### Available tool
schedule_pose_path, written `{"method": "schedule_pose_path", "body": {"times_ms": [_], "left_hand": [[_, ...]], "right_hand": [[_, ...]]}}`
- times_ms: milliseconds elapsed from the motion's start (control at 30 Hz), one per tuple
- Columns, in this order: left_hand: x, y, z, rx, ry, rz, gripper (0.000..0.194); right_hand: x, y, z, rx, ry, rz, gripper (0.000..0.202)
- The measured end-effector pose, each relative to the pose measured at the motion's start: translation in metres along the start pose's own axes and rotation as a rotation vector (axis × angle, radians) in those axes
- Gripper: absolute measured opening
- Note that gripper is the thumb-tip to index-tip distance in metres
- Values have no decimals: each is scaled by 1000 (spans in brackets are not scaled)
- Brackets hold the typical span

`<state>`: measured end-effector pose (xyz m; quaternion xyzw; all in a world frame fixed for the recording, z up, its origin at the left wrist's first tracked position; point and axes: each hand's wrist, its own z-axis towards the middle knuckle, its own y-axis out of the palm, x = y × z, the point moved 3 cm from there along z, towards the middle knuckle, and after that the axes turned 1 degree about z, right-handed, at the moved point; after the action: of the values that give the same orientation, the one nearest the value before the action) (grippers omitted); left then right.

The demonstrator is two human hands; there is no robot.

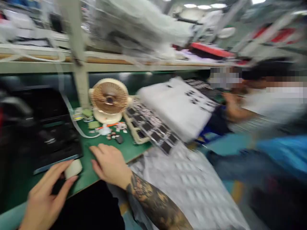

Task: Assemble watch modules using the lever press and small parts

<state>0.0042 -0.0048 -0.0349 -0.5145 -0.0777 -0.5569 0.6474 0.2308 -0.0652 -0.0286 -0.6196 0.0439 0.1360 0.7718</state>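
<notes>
My left hand (48, 191) is closed in a pinch on a small cream-coloured rounded block (74, 169), between thumb and fingers, near the front edge of the green work surface (88, 169). My right hand (110, 163) rests at that surface with its fingers stretched out and thumb apart, holding nothing that I can see. A black open case-like item (55, 134) lies just beyond my left hand. Past my right fingertips are a small dark piece (119, 138), a white lump (105, 130) and several tiny scraps. The picture is blurred by motion.
A cream desk fan (109, 100) stands at the back by a shelf post (79, 64). To the right lie a tray (139, 135), sheets of dark squares (165, 143) and a white foam stack (177, 108). Bubble wrap (192, 185) hangs below. Another person (271, 99) sits further right.
</notes>
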Motion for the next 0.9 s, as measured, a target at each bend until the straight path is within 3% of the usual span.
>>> {"method": "schedule_pose_path", "body": {"times_ms": [67,167,267,400,633,900], "left_hand": [[2,-5,-6,1,-81,-55,31],[-1,-12,0,33,-206,-161,29],[-10,-16,2,72,-409,-435,29],[-20,-15,-7,159,-631,-802,48],[-25,-16,-8,256,-704,-898,54],[-18,-22,-7,108,-618,-701,39]], "right_hand": [[8,5,-3,143,31,18,32],[21,18,0,283,-47,21,35],[27,24,4,338,-94,35,37],[23,21,1,327,-90,40,36],[16,16,-1,251,-17,140,30],[11,9,-1,307,48,245,23]]}}
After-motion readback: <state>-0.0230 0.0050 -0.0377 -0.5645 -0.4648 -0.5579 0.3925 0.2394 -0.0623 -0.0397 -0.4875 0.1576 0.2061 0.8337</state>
